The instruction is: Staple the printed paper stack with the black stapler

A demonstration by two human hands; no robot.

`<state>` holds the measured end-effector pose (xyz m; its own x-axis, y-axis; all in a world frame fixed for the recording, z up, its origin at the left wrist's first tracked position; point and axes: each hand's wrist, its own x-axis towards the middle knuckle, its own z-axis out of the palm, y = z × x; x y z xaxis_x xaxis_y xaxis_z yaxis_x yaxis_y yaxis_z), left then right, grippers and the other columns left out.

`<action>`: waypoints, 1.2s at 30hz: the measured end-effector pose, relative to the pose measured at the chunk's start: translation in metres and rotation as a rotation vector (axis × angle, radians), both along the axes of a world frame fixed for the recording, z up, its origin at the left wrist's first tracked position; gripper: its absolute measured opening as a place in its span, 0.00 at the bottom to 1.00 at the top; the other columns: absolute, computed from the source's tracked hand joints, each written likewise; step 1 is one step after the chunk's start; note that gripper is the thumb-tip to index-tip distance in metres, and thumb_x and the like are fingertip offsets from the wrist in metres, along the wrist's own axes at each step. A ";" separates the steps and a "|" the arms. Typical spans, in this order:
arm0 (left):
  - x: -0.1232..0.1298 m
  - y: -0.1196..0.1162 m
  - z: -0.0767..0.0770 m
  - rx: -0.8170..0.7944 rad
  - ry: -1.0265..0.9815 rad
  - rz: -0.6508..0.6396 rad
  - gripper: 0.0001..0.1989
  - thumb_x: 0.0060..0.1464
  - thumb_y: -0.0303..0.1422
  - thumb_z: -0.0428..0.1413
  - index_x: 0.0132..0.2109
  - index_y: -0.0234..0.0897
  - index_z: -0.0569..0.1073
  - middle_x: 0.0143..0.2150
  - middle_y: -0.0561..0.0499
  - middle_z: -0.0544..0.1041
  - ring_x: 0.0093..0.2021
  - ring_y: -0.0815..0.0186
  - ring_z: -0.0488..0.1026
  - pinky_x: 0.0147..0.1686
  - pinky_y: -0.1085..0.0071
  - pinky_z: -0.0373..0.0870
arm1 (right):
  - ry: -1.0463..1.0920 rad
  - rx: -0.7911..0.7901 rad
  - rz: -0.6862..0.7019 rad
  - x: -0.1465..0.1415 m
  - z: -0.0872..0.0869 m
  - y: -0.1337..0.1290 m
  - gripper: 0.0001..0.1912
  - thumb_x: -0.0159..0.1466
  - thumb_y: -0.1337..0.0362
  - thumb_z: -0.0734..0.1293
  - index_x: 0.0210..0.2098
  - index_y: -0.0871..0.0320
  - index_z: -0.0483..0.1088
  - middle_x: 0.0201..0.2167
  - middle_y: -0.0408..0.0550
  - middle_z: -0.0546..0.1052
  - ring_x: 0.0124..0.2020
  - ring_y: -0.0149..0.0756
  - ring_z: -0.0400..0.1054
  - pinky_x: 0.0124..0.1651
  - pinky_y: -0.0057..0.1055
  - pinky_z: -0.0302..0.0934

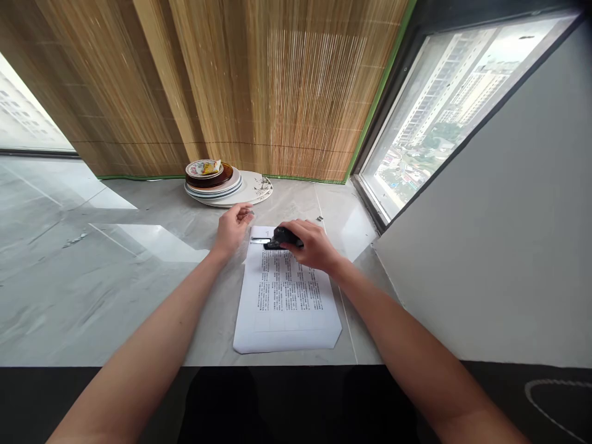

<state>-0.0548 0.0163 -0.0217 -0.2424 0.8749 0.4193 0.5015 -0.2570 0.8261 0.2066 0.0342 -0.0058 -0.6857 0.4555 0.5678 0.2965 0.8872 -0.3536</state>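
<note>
My right hand (311, 242) is wrapped round a black stapler (285, 235) above the top part of a printed sheet of paper (287, 330). A bright metal part of the stapler sticks out to the left, toward my other hand. Left of the paper's top edge, my left hand (234, 229) is closed in a pinch. A small grey piece, which looks like a strip of staples (251, 213), shows at its fingertips. Another small grey piece (320, 218) lies on the counter beyond my right hand. My right palm hides the back end of the stapler.
A stack of plates (213, 183) stands at the back on the grey marble-patterned counter (115, 296), partly over a white oval platter (259, 188). Behind them hangs a bamboo blind (240, 92). A window (416, 129) and a white wall (499, 216) bound the right side.
</note>
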 end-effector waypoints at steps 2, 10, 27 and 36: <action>0.001 -0.001 0.002 0.024 -0.052 -0.011 0.14 0.62 0.37 0.58 0.50 0.35 0.77 0.43 0.45 0.81 0.41 0.62 0.77 0.44 0.67 0.74 | 0.000 0.058 -0.103 0.002 -0.002 0.008 0.12 0.70 0.64 0.67 0.53 0.55 0.70 0.43 0.51 0.80 0.43 0.44 0.72 0.47 0.40 0.60; 0.019 -0.010 0.012 0.126 0.376 -0.254 0.07 0.68 0.33 0.52 0.45 0.39 0.75 0.47 0.44 0.76 0.48 0.57 0.73 0.52 0.60 0.72 | -0.068 0.002 -0.249 0.005 -0.010 0.027 0.13 0.65 0.68 0.68 0.50 0.53 0.70 0.42 0.50 0.80 0.42 0.44 0.71 0.44 0.39 0.58; 0.023 -0.011 0.010 0.096 0.590 -0.397 0.04 0.68 0.31 0.53 0.44 0.39 0.73 0.45 0.44 0.76 0.49 0.54 0.72 0.54 0.55 0.71 | -0.175 0.036 -0.159 0.001 -0.008 0.024 0.13 0.68 0.67 0.66 0.52 0.53 0.69 0.45 0.50 0.80 0.47 0.46 0.70 0.47 0.41 0.56; 0.022 -0.011 0.010 0.135 0.579 -0.393 0.06 0.68 0.34 0.55 0.44 0.39 0.76 0.45 0.44 0.77 0.49 0.54 0.73 0.55 0.56 0.71 | -0.184 0.047 -0.160 0.001 -0.007 0.024 0.12 0.69 0.66 0.65 0.52 0.52 0.69 0.45 0.50 0.79 0.47 0.47 0.69 0.47 0.42 0.55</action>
